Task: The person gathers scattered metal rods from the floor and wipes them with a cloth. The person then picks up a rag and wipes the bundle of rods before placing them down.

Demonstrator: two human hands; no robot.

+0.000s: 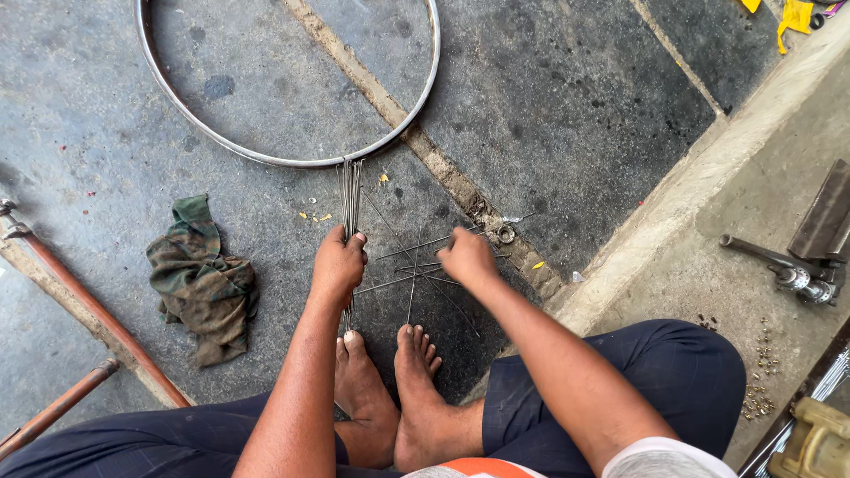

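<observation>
My left hand [337, 265] is closed around a bundle of thin metal spokes [351, 190] that stands upright on the stone floor, its top ends reaching a bare metal wheel rim [292, 161] lying flat beyond. My right hand [467, 257] is pressed down on several loose spokes [416, 279] scattered crosswise on the floor between the hands. I cannot tell whether its fingers pinch one. My bare feet [390, 381] rest just below the spokes.
A crumpled camouflage rag [202, 281] lies to the left. Reddish metal tubes [88, 310] cross the lower left. On a raised concrete ledge [673, 204] at right lie a metal tool [779, 264] and several small nipples [760, 381]. A small ring [506, 234] lies near the right hand.
</observation>
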